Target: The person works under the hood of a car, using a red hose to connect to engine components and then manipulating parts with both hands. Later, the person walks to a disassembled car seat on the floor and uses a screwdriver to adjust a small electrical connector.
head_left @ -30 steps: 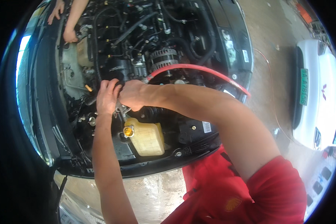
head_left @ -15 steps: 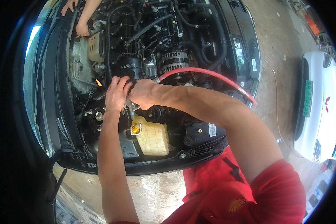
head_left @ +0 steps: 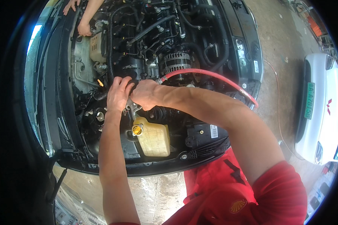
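In the engine bay, my right hand [head_left: 145,93] is closed around a dark tool [head_left: 132,81], mostly hidden by my fingers. A red hose [head_left: 210,74] with a metal end fitting [head_left: 160,80] meets it beside my knuckles. My left hand [head_left: 118,93] presses against its left side with bent fingers; what lies under them is hidden. Just below my hands is a metal bracket-like part [head_left: 130,106]. Nearer to me sits a yellowed plastic coolant tank [head_left: 155,140] with a yellow cap [head_left: 137,129].
Beyond my hands lie the alternator [head_left: 177,62], black hoses and engine covers. At the far left another person's hand [head_left: 84,29] reaches in near a beige box [head_left: 98,47]. The hose crosses right over the front edge [head_left: 251,92]. A white car [head_left: 321,108] stands at right.
Both hands keep almost the same place and grip. The whole view shifts very slightly; the other person's hands have barely moved.
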A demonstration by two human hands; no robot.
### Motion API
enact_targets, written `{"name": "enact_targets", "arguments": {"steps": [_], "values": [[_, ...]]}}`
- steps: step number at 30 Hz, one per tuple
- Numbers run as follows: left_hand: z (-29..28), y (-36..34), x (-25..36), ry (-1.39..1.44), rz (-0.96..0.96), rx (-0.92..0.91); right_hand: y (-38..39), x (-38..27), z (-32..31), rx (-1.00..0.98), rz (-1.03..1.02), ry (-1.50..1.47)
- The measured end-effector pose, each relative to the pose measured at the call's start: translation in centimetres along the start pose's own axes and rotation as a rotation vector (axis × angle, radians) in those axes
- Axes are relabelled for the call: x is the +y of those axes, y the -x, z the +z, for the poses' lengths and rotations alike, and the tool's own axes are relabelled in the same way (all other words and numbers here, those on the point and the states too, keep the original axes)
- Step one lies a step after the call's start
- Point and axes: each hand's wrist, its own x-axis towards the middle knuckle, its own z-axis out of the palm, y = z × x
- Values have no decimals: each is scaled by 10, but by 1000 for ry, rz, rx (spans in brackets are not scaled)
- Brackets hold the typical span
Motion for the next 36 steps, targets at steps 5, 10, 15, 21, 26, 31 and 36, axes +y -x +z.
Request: {"name": "enact_targets", "arguments": {"steps": [5, 10, 15, 21, 26, 31, 36], "values": [[0, 0, 0, 9, -24, -6, -3, -1, 0, -43, 14, 24], [1, 0, -1, -3, -23, -4, -4, 0, 2, -45, 19, 32], [1, 1, -2, 10, 11, 22, -6, 0, 3, -44, 15, 34], [1, 1, -3, 5, 22, 30, -8, 0, 4, -52, 32, 35], [-2, 2, -5, -3, -15, -12, -9, -1, 4, -34, -2, 39], [-3, 4, -7, 7, 15, 27, -12, -4, -1, -70, 0, 80], [-2, 7, -12, 50, 15, 22, -15, -9, -3, -120, 33, 129]]}}
